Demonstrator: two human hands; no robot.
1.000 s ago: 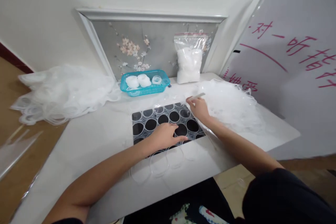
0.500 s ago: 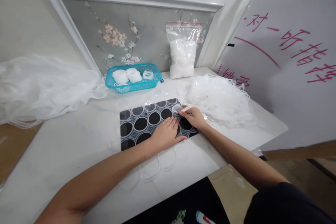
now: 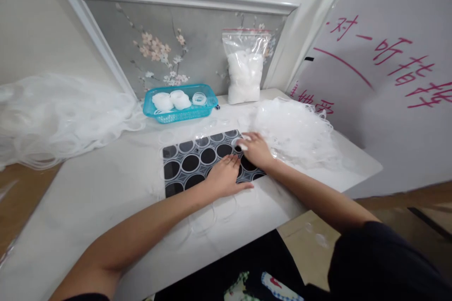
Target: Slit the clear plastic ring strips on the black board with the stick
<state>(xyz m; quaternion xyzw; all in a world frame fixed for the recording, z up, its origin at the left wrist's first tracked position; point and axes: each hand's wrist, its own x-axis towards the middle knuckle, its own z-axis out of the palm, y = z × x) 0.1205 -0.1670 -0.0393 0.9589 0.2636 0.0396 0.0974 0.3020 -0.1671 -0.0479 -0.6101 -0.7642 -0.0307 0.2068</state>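
A black mat with round rings (image 3: 192,163) lies on the white table (image 3: 106,197), under a clear film. My left hand (image 3: 224,176) rests flat on the mat's near right part, fingers stretched out together. My right hand (image 3: 256,149) is closed in a pinch at the mat's far right corner, blurred, gripping a small pale tool whose tip touches the film. Just right of it sits a heap of clear plastic rings (image 3: 296,134).
A turquoise basket (image 3: 180,113) with white rolls stands behind the mat. A zip bag of white pieces (image 3: 245,68) leans on a framed flower picture (image 3: 169,42). More clear plastic (image 3: 60,117) is piled at the left. A board with red writing (image 3: 381,75) stands at the right.
My right hand dropped from above the plastic heap to the mat's far right corner with the pale tool. The left hand slid slightly right on the mat. The camera tilted down.
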